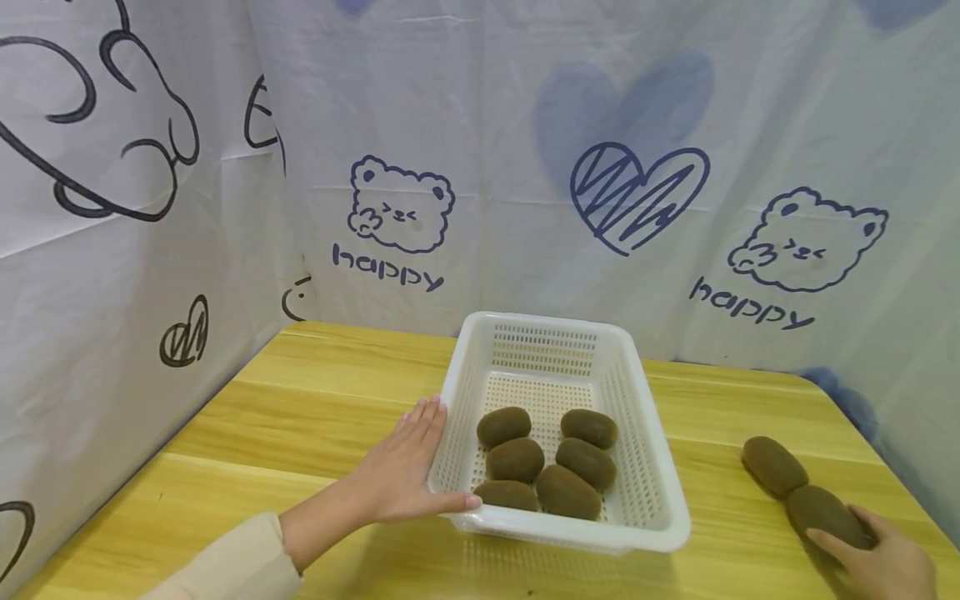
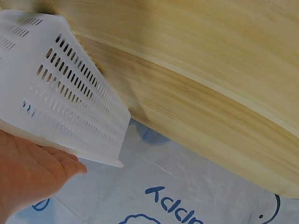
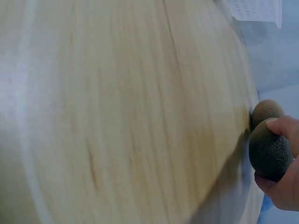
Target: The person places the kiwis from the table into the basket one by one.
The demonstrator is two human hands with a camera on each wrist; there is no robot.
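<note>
Inside the white basket (image 1: 647, 467) we count six kiwis (image 1: 546, 460); right of it lie two more on the table (image 1: 300, 400). Our left hand (image 1: 401, 471) presses flat against the basket's left wall, while our right hand (image 1: 888, 567) grips the nearer kiwi (image 1: 825, 511).

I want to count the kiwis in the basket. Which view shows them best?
The head view: six kiwis lie in plain sight inside the white basket. The left wrist view shows only the basket's outer wall; the right wrist view shows only a far corner.
</note>
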